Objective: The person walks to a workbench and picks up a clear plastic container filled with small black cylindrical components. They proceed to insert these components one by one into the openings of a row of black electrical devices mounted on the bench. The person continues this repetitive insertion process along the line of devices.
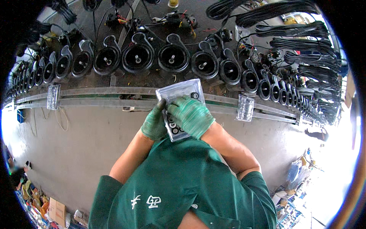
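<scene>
In front of my chest I hold a clear plastic tray tilted across the bench edge. My left hand, in a green glove, grips its left side, with the thumb on the rim. Small black rings with pale centres lie in the tray's lower part, and one black ring sits near its upper right corner. My green-gloved right hand lies over the middle of the tray, fingers bent down into it. Motion blurs it, and its fingertips and anything between them are hidden.
A long row of round black housings with upright metal shafts runs along the dark bench. Coiled black cables lie behind at right. Other clear trays rest on the front metal rails. A cardboard box stands at lower left.
</scene>
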A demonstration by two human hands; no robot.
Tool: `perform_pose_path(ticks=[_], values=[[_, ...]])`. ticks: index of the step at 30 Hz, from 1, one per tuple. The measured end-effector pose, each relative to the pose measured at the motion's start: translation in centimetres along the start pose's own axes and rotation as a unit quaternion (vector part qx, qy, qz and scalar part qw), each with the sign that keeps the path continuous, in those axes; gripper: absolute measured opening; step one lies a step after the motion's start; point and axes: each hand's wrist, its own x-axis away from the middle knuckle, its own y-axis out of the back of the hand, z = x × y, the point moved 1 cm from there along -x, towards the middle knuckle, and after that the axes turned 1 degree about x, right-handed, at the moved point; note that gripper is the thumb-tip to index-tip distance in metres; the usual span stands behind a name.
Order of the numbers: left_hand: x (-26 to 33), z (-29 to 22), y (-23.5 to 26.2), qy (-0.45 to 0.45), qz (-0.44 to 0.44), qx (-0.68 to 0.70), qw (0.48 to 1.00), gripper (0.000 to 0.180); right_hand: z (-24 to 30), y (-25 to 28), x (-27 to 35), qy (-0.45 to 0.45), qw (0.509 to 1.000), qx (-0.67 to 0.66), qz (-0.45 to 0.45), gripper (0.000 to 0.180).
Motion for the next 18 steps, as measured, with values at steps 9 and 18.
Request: perform_pose_path(ticks=[9, 18], values=[[-3.0, 4.1, 0.1, -0.048, -0.027, 0.013, 0.998, 0.06, -3.8, 1.7, 0.7, 0.01, 0.986, 0.021, 0.167, 0.02], [-6.2, 10.1, -2.3, -0.087, -0.055, -0.02, 0.994, 0.059, -8.5, 4.7, 5.7, 0.047, 0.981, -0.034, 0.187, 0.032]])
